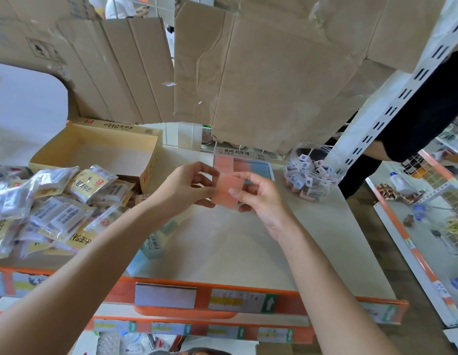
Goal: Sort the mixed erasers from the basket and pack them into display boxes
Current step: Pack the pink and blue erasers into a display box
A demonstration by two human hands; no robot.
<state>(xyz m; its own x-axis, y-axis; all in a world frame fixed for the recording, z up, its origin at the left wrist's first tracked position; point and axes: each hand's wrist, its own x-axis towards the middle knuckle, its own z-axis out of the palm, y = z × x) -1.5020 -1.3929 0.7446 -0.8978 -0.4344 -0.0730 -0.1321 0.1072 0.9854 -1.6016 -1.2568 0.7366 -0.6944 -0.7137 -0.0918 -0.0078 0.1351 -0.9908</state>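
Observation:
A pink eraser block (226,191) hangs above the cream shelf, held from both sides. My left hand (184,187) pinches its left edge, and my right hand (258,194) grips its right edge with the thumb across the front. Just behind it stands a display box (242,152) with Korean lettering, holding pink and blue erasers (258,167). At the back left sits an open tan display box (94,149), which looks empty. A heap of bagged erasers (51,208) lies at the left. More blue erasers (148,249) lie under my left forearm.
A clear round tub (316,170) of small sharpeners stands right of the display box. Flattened cardboard (261,73) hangs behind the shelf. A white slotted upright (391,103) rises at right, with a person in black beyond it. The orange shelf edge (202,293) runs along the front.

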